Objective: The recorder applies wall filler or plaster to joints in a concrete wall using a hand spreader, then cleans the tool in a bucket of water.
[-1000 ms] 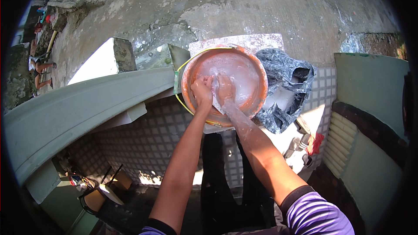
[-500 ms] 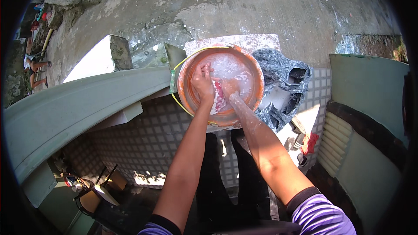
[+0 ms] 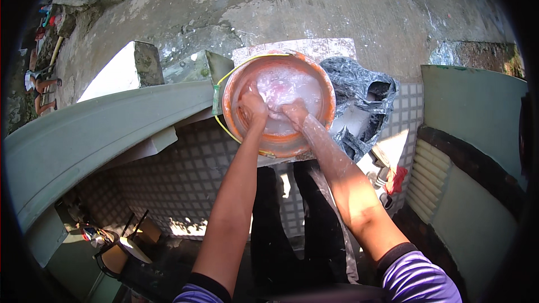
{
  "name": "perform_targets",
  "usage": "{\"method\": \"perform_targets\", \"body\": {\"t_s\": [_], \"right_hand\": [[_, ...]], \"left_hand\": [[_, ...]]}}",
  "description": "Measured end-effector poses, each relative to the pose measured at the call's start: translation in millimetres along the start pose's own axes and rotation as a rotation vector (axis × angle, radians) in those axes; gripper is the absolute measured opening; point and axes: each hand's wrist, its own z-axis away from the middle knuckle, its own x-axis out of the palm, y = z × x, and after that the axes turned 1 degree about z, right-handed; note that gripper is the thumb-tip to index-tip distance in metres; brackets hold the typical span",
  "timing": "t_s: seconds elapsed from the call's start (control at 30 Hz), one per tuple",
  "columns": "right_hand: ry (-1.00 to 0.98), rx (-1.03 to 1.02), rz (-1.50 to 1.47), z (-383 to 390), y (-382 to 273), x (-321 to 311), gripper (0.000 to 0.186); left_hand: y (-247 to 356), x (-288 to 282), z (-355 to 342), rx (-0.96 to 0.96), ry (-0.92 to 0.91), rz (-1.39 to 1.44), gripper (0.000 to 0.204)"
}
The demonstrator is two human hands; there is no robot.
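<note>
An orange bucket [image 3: 232,118] with a yellow wire handle and green grip [image 3: 217,101] holds cloudy, foamy, pale pink liquid. Inside it, my left hand [image 3: 252,104] is closed at the left of the froth. My right hand [image 3: 295,111], its forearm streaked white, is closed lower and to the right. Between them a pale pink and white mass shows blurred under the liquid; what exactly my fingers hold is hidden. A crumpled dark plastic bag [image 3: 377,95], with white material inside, lies against the bucket's right side, on a speckled slab [image 3: 331,48].
A grey-green curved ledge [image 3: 106,126] runs along the left, beside concrete blocks [image 3: 147,65]. A green wall [image 3: 471,106] stands at the right, near a red cloth [image 3: 397,180]. A chair [image 3: 136,242] is lower left. Another person's bare legs [image 3: 46,92] show at the far left.
My hands have moved within the bucket, the left dipping lower into the liquid. The red-and-white item seen between them earlier is now churned under foam. The view has shifted slightly.
</note>
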Motion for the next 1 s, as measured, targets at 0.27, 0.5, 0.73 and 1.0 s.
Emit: {"method": "perform_targets", "body": {"t_s": [0.27, 0.5, 0.73, 1.0], "right_hand": [[0.231, 0.010, -0.117, 0, 3, -1, 0.040], [0.270, -0.057, 0.127, -17, 25, -18, 0.049], [0.283, -0.113, -0.106, 3, 11, 1, 0.043], [0.308, -0.071, -0.099, 10, -20, -3, 0.033]], "left_hand": [[-24, 9, -3, 0.095, -0.228, 0.032, 0.025], [-40, 3, 7, 0.013, -0.634, 0.474, 0.026], [-30, 2, 7, 0.016, -0.257, 0.022, 0.032], [-21, -7, 34, -0.127, -0.250, 0.382, 0.048]]}}
